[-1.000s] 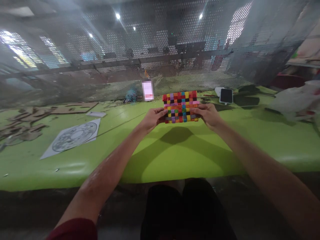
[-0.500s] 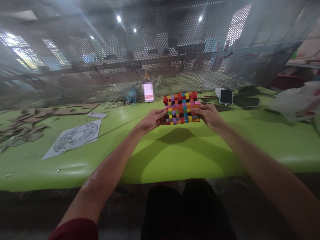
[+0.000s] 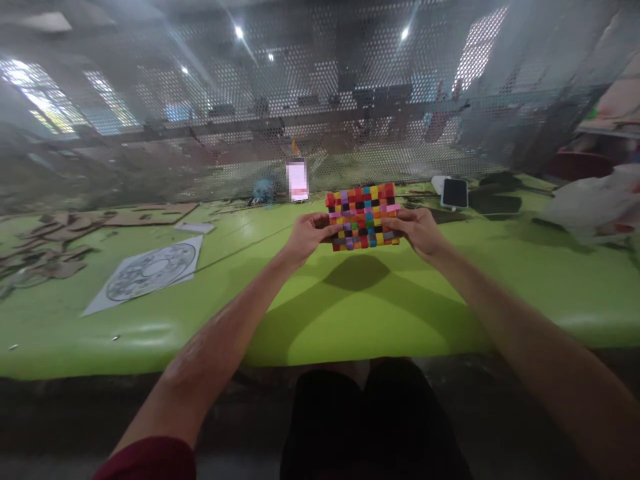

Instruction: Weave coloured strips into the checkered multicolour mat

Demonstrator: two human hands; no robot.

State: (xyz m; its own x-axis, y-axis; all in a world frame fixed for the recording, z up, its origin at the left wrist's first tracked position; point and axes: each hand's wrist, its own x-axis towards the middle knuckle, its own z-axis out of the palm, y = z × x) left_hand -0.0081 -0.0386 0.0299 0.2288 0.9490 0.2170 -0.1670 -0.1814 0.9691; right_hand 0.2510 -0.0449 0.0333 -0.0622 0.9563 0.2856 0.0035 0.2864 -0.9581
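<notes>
A flat slab of small multicoloured cubes (image 3: 363,215) is held up above the green table (image 3: 350,313), its face toward me. My left hand (image 3: 310,235) grips its left edge with thumb on the front and fingers curled behind. My right hand (image 3: 418,230) pinches the right edge the same way. Both arms stretch forward over the table's near edge. The slab casts a dark shadow on the table just below it.
A printed sheet with a round pattern (image 3: 150,272) lies left of centre. Cardboard cut-outs (image 3: 55,247) are scattered at the far left. A phone (image 3: 454,193) and dark pieces sit at the back right, a white bag (image 3: 590,203) farther right. Perforated mesh (image 3: 320,100) walls the far side.
My hands and the slab have stayed almost in place. The slab has tilted slightly and my left hand has crept a little right along its edge.
</notes>
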